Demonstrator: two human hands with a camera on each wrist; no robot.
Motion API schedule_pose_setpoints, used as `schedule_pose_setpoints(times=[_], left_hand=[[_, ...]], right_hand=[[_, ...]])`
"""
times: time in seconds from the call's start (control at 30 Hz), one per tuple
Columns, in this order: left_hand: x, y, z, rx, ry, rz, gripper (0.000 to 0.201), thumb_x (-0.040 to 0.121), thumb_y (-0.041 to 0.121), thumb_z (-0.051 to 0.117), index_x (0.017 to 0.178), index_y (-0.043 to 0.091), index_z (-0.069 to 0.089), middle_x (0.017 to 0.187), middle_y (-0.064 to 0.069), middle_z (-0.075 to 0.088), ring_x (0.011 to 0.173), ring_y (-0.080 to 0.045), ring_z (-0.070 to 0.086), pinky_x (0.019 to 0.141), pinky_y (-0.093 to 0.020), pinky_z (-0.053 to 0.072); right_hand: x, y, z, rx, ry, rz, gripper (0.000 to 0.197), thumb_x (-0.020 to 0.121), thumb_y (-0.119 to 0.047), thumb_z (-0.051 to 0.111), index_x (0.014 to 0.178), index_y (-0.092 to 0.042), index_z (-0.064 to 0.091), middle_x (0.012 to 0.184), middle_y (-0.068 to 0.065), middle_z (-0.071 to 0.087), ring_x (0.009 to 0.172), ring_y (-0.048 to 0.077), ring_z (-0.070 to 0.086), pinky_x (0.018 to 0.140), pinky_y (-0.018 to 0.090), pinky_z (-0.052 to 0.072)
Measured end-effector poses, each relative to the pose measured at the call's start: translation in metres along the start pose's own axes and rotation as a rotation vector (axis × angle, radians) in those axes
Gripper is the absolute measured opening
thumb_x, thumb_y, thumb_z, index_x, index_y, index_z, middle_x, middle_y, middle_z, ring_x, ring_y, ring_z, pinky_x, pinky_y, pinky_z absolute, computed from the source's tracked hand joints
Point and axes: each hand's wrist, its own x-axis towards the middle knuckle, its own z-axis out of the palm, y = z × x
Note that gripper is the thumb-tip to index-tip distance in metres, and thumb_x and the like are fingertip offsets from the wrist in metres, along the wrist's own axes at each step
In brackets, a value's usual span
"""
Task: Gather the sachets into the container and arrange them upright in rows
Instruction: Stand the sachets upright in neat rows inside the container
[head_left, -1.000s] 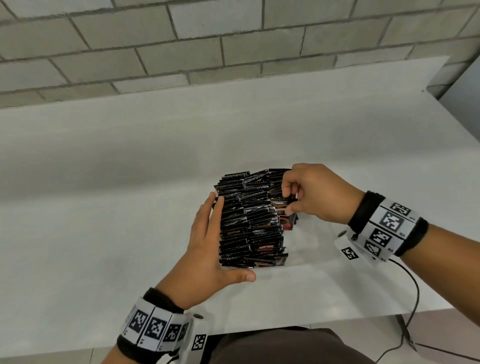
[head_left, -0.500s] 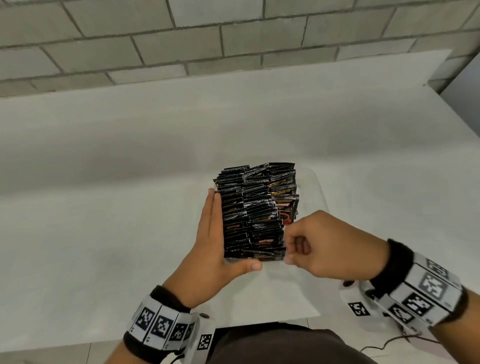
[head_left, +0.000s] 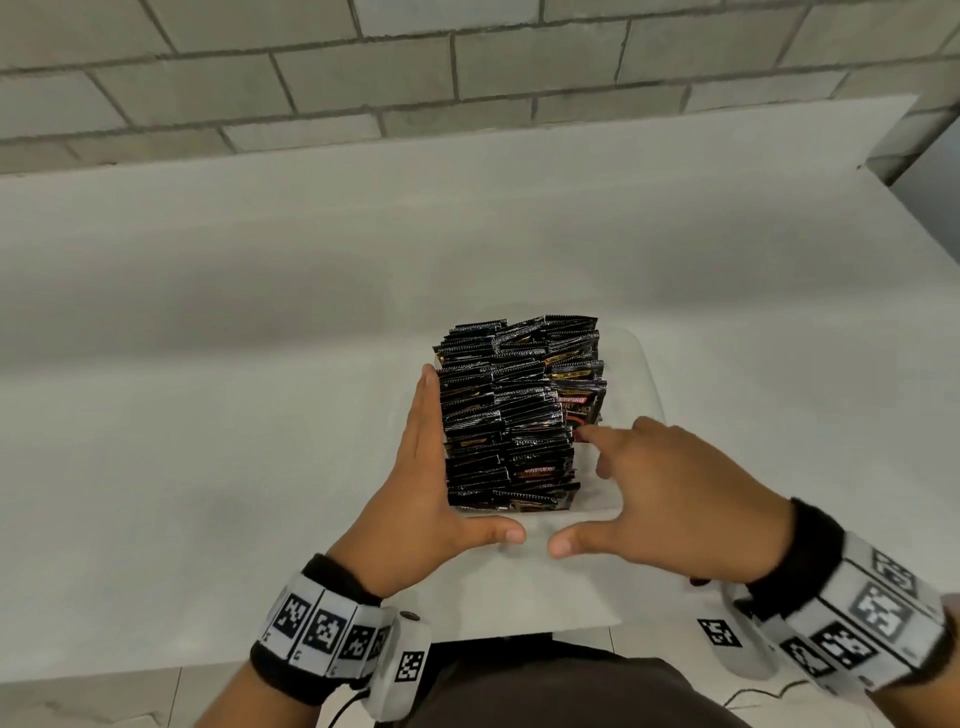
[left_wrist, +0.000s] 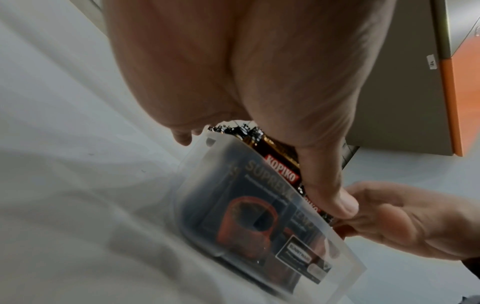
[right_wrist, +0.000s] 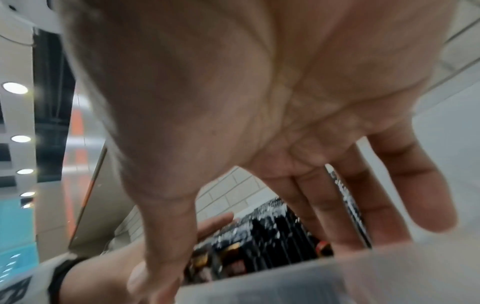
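Note:
Several black sachets (head_left: 514, 410) stand upright in packed rows inside a translucent plastic container (head_left: 644, 374) on the white table. My left hand (head_left: 434, 467) lies flat against the left side of the rows, its thumb along the near wall. My right hand (head_left: 618, 488) is open with fingers spread beside the right side of the rows, thumb by the near wall. It holds nothing. In the left wrist view the container wall (left_wrist: 259, 216) shows a sachet (left_wrist: 280, 164) behind it. The right wrist view shows the sachet tops (right_wrist: 259, 236) beyond my palm.
The white table (head_left: 260, 415) stretches to the left and behind, ending at a grey block wall (head_left: 467, 62). The table's near edge (head_left: 156, 670) runs just under my wrists. A thin cable (head_left: 753, 696) hangs at the lower right.
My right hand left the far right sachets, drew back toward me as a loose fist, then opened beside the right side of the rows. The left hand stayed flat on the left side.

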Motion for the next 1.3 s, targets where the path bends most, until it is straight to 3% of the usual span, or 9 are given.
schedule_pose_setpoints(times=[0.1,0.27,0.43,0.6,0.73,0.83,1.0,1.17,1.3], left_hand=[[0.003,0.003,0.001,-0.035,-0.006,0.005,0.151,0.065,0.055,0.090,0.154,0.035,-0.030,0.165,0.024,-0.023,0.152,0.004,-0.019,0.127,-0.027,0.003],[0.007,0.008,-0.001,-0.091,-0.016,0.060,0.143,0.072,0.047,0.090,0.159,0.029,-0.023,0.171,0.012,-0.008,0.158,-0.012,-0.003,0.127,-0.052,0.018],[0.006,-0.004,-0.006,-0.099,-0.035,-0.024,0.157,0.062,0.050,0.095,0.155,0.036,-0.030,0.169,0.020,-0.011,0.156,-0.002,-0.007,0.129,-0.046,0.014],[0.010,-0.001,-0.007,-0.093,-0.078,0.052,0.152,0.066,0.041,0.095,0.157,0.030,-0.026,0.169,0.019,-0.012,0.156,-0.003,-0.006,0.128,-0.034,0.012],[0.007,-0.006,-0.016,-0.143,-0.086,-0.025,0.159,0.056,0.054,0.095,0.155,0.040,-0.028,0.159,0.040,-0.017,0.152,0.009,-0.007,0.124,-0.017,0.006],[0.012,-0.013,-0.033,-0.193,-0.045,-0.041,0.146,0.061,0.077,0.081,0.156,0.042,-0.024,0.161,0.038,-0.017,0.153,0.007,-0.007,0.126,-0.030,0.007],[0.036,-0.016,-0.049,-0.228,-0.002,-0.086,0.114,0.076,0.091,0.048,0.159,0.045,-0.014,0.166,0.031,-0.011,0.152,0.009,-0.002,0.126,-0.030,0.009],[0.058,-0.006,-0.044,-0.302,-0.047,-0.157,0.087,0.091,0.076,0.038,0.160,0.046,-0.007,0.167,0.030,-0.003,0.149,0.015,0.001,0.119,-0.019,0.008],[0.063,-0.001,-0.036,-0.310,-0.085,-0.175,0.080,0.098,0.065,0.035,0.161,0.041,-0.007,0.165,0.031,-0.004,0.142,0.020,0.005,0.105,-0.003,0.013]], right_hand=[[0.011,-0.004,0.019,-0.107,-0.038,-0.026,0.101,0.068,-0.101,0.026,0.134,-0.027,0.044,0.117,-0.008,0.062,0.104,0.016,0.050,0.095,0.037,0.043],[0.020,-0.008,0.032,-0.060,-0.065,-0.051,0.099,0.073,-0.097,0.026,0.142,-0.026,0.037,0.132,-0.008,0.057,0.114,0.016,0.048,0.101,0.038,0.041],[0.022,0.002,0.024,-0.053,-0.045,-0.029,0.106,0.067,-0.098,0.037,0.146,-0.028,0.031,0.134,-0.009,0.055,0.115,0.018,0.048,0.099,0.038,0.042],[0.029,-0.004,0.033,-0.121,-0.051,-0.040,0.121,0.063,-0.102,0.026,0.154,-0.022,0.023,0.140,-0.005,0.051,0.122,0.020,0.047,0.104,0.040,0.040],[0.022,0.001,0.006,0.038,-0.079,-0.047,0.107,0.058,-0.095,0.056,0.142,-0.032,0.033,0.125,-0.012,0.056,0.113,0.015,0.051,0.098,0.034,0.045],[0.009,0.022,-0.035,0.339,-0.088,-0.005,0.111,0.055,-0.079,0.077,0.148,-0.040,0.031,0.123,-0.023,0.054,0.112,0.001,0.053,0.096,0.022,0.045],[0.036,0.043,-0.049,0.975,0.399,0.208,0.109,0.062,-0.086,0.067,0.150,-0.026,0.043,0.136,-0.015,0.059,0.123,0.008,0.057,0.111,0.036,0.041],[0.066,0.029,-0.028,1.057,0.304,0.268,0.127,0.058,-0.095,0.051,0.158,-0.021,0.028,0.161,-0.005,0.035,0.143,0.018,0.040,0.120,0.047,0.031],[0.076,0.021,-0.017,1.054,0.270,0.247,0.090,0.084,-0.080,0.048,0.152,-0.022,0.041,0.152,-0.007,0.048,0.140,0.017,0.046,0.118,0.044,0.034]])
